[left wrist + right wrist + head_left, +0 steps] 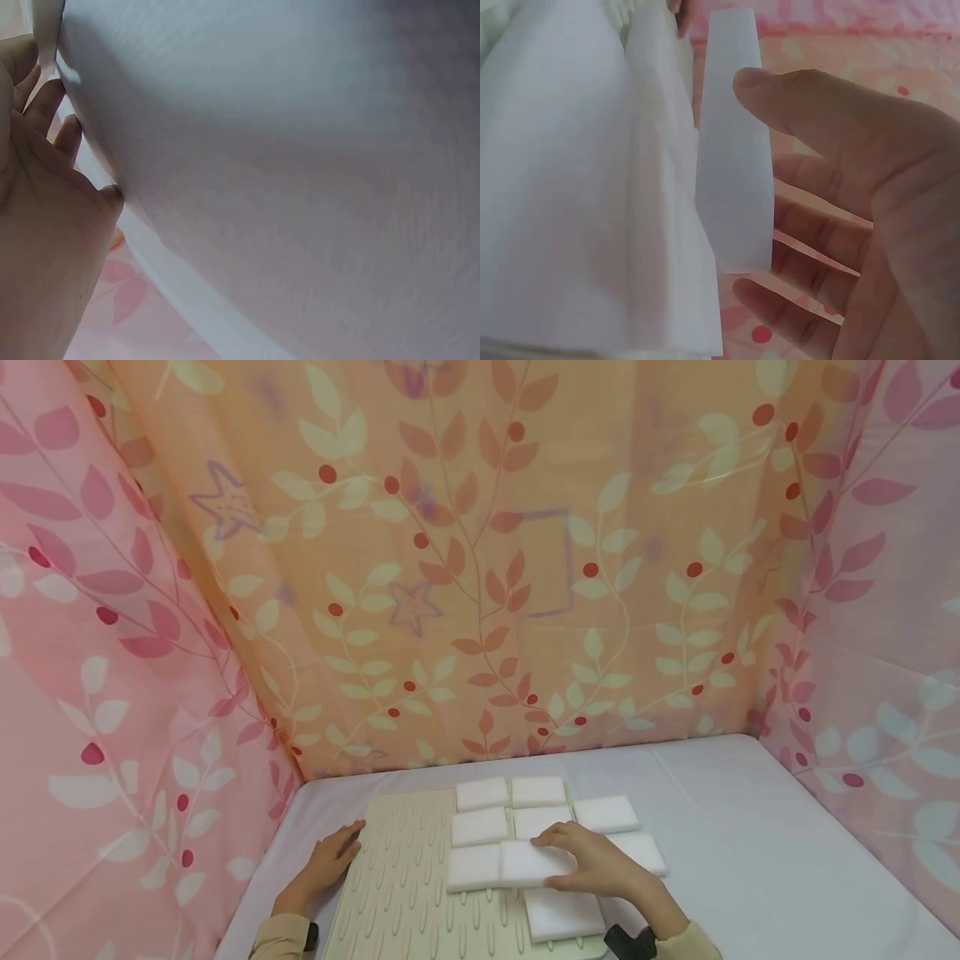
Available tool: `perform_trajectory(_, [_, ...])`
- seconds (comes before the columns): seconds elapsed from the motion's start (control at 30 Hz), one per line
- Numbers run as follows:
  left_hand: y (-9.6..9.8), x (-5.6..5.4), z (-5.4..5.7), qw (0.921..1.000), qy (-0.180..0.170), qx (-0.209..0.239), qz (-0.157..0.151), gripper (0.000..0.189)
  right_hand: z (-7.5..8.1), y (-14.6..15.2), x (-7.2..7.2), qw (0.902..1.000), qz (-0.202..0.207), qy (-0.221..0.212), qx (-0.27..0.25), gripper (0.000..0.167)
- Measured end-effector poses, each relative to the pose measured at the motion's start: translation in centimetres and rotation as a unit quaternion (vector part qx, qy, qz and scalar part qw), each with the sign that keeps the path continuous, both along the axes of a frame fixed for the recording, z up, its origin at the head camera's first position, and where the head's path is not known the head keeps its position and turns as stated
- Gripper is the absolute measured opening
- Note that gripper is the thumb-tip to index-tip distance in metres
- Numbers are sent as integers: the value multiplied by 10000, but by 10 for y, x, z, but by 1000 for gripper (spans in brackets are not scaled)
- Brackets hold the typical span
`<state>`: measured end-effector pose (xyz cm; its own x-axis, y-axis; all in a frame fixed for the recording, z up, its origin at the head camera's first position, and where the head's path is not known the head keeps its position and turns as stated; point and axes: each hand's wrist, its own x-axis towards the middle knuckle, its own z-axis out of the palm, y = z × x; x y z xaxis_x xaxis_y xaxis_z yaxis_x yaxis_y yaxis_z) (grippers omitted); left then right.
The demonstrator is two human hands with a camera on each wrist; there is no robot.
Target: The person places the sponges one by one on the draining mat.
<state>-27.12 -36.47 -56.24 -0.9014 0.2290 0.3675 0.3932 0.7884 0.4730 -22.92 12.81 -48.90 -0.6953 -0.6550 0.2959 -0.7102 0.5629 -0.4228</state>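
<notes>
My right hand point(600, 864) pinches a white sponge block point(531, 863) over the cream ridged mat point(397, 868). In the right wrist view the thumb point(780, 97) lies on one side of this white sponge block point(735, 165) and the fingers are on the other. Several more white blocks, such as this sponge point(478, 827), lie flat in rows on the mat's right part, around the held one. At the mat's left edge, my left hand point(322, 864) rests with its fingertips against the rim, holding no block.
Two white blocks, one of them the far-right sponge point(606, 814), lie at the mat's right side. A white cloth point(750, 843) covers the table. Patterned curtains point(480, 568) stand behind and on both sides.
</notes>
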Motion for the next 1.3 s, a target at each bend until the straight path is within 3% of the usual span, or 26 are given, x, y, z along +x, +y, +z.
perform_trajectory(0.13, [0,2,-1,9996,225,86,-133,41,-2,-10,2,10000,83,3,-16,50])
perform_trajectory(0.37, [3,1,5,9989,-433,-54,193,41,-3,-26,9,9994,341,50,-76,52])
perform_trajectory(0.47, [4,1,6,9981,-509,-226,278,40,-4,-32,12,9988,459,156,-94,51])
perform_trajectory(0.73, [2,0,3,9976,-593,-174,301,43,-10,-50,20,9967,349,729,-26,50])
perform_trajectory(1.3, [3,1,6,9978,-529,-254,308,41,-27,-77,31,9892,530,1355,183,51])
